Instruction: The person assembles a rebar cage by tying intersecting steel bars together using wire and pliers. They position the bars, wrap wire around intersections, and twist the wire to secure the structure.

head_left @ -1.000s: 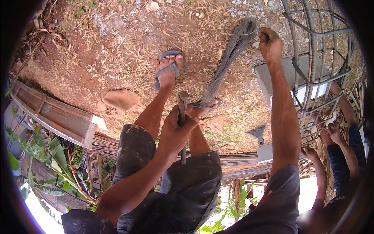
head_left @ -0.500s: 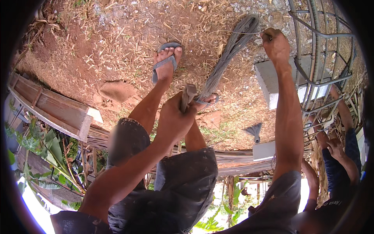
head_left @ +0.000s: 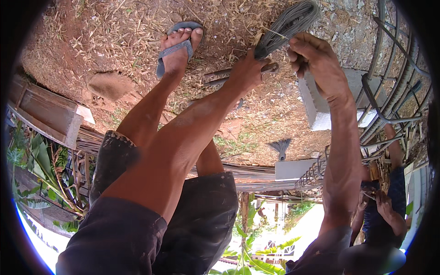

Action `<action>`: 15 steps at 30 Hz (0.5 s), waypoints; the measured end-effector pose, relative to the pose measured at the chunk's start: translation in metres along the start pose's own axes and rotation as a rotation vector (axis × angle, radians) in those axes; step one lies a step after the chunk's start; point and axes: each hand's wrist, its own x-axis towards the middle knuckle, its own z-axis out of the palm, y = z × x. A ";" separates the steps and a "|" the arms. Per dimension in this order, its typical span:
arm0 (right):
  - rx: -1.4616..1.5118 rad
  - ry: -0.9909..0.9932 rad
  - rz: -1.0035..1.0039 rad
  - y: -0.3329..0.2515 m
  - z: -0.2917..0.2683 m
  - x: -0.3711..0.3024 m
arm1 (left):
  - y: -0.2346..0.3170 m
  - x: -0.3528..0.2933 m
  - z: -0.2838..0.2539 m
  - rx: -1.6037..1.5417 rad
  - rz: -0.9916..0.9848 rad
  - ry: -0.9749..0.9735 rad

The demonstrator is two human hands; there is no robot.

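My left hand (head_left: pixel 247 72) is closed around a pair of pincers (head_left: pixel 269 68), whose two handles stick out on the other side of it. Its fingers reach the lower end of a folded bundle of grey tie wire (head_left: pixel 293 23) on the ground, perhaps touching it. My right hand (head_left: pixel 318 62) is beside the bundle, fingers bent, with a thin pale strand of wire (head_left: pixel 277 34) running to its fingertips. A rebar cage (head_left: pixel 394 87) of long bars and bent stirrups stands at the right, past my right forearm.
A concrete block (head_left: pixel 314 103) lies beside the cage. Nearer are a small wire bunch (head_left: pixel 280 147), a grey slab (head_left: pixel 293 169) and a stack of long bars (head_left: pixel 256 185). A wooden trough (head_left: pixel 43 114) sits at left. Another person's hands (head_left: pixel 385 206) work at lower right.
My left hand has moved forward and right with the pincers, up to the wire bundle. My right hand has turned and sits closer to the bundle. The view has shifted.
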 end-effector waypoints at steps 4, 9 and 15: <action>-0.185 0.015 0.072 -0.018 0.022 -0.022 | -0.013 -0.003 0.003 -0.009 -0.064 -0.104; -0.283 0.070 0.016 -0.052 0.020 -0.032 | -0.017 -0.028 -0.008 0.165 0.030 -0.020; -0.332 0.271 -0.044 -0.151 0.025 -0.050 | -0.012 -0.090 -0.041 0.033 0.080 0.111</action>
